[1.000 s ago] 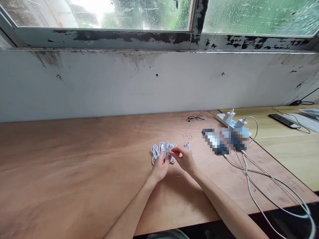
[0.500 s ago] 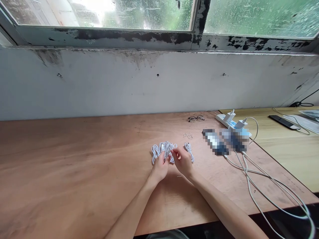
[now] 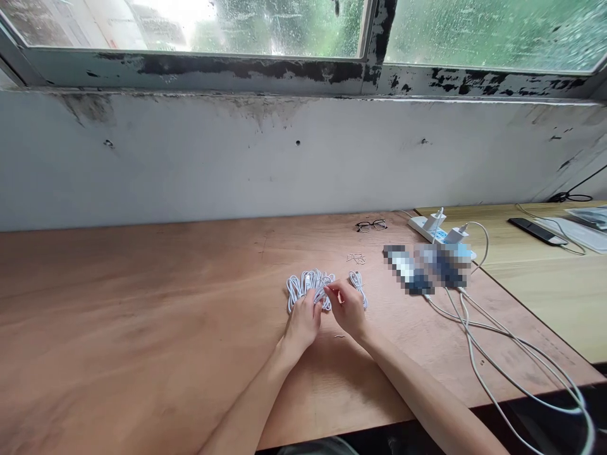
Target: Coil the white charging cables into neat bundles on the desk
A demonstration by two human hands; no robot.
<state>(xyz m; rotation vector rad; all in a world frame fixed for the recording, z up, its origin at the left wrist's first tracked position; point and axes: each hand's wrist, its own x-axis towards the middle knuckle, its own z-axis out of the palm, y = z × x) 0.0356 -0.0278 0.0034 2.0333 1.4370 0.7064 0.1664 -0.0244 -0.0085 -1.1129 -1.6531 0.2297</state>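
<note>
A row of coiled white cables (image 3: 296, 288) lies on the brown table in front of me. My left hand (image 3: 302, 321) is closed, holding a white cable bundle (image 3: 320, 294) between thumb and fingers at the near right side of the row. At that bundle, the fingertips of my right hand (image 3: 348, 309) are pinched together; what they grip is too small to make out. Just beyond my right hand rests a separate tied white cable (image 3: 358, 287). Several thin wire-like ties (image 3: 356, 258) lie farther back, and one short tie (image 3: 339, 336) sits between my forearms.
Eyeglasses (image 3: 371, 225) lie near the wall. To the right stands a white power strip (image 3: 417, 222) with plugged-in chargers, beside two blurred devices (image 3: 408, 272). Long white cords (image 3: 502, 338) hang over the table's front edge. A black phone-like object (image 3: 535, 231) lies on the lighter table.
The view has shifted very slightly. Both hands stay at the same bundle, with only small finger movement.
</note>
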